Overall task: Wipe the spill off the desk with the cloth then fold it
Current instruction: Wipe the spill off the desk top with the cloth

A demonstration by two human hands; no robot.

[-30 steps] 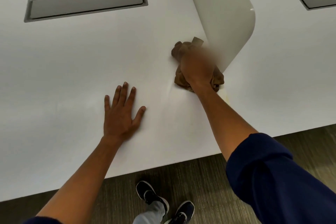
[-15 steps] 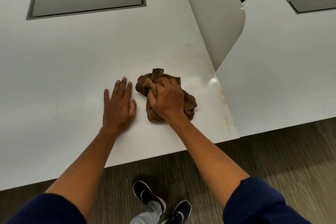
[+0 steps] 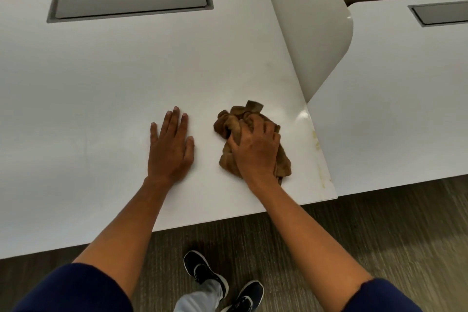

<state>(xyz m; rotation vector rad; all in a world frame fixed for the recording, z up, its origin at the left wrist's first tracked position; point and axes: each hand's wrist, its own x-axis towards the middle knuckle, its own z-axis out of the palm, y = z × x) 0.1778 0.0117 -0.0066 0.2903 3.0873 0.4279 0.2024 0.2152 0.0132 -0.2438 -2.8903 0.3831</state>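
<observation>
Cloth (image 3: 253, 139) bunched on desk (image 3: 101, 83) near right edge, right hand (image 3: 255, 152) clutching it, fingers curled in. Left hand (image 3: 171, 149) flat beside, fingers together. Yellowish stain (image 3: 316, 140) along edge.

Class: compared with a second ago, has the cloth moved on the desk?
Yes. The cloth, under the right hand, has come away from the divider toward the desk's front edge.
</observation>
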